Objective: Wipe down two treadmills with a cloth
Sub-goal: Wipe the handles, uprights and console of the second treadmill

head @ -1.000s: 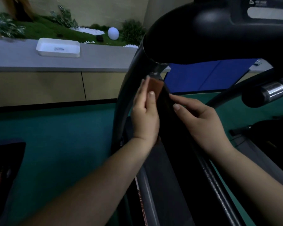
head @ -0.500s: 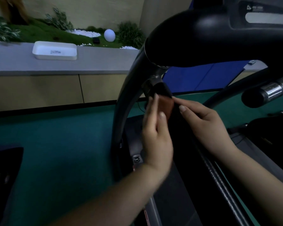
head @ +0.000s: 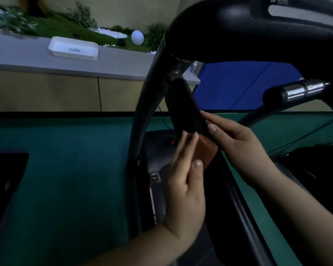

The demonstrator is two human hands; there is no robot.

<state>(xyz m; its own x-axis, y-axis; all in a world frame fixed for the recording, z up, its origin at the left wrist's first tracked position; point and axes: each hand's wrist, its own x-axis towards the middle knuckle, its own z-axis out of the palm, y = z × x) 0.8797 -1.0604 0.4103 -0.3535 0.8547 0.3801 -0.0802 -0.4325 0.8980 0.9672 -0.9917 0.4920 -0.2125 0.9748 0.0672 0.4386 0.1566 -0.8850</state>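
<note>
A black treadmill fills the right of the head view, its console overhead and a slanted black upright bar running down from it. My left hand presses a folded reddish-brown cloth flat against the lower part of that bar, fingers stretched along the cloth. My right hand grips the bar from the right side just above the cloth, fingertips touching the bar's edge. The cloth's far side is hidden behind the bar.
A chrome-tipped handlebar juts in at the right. A curved black frame post stands left of the bar. Green floor spreads to the left, with a grey ledge holding a white tray and plants behind. Blue mat beyond.
My left hand has slid the cloth down the slanted bar from just under the console to lower down. My right hand followed it downward along the bar.
</note>
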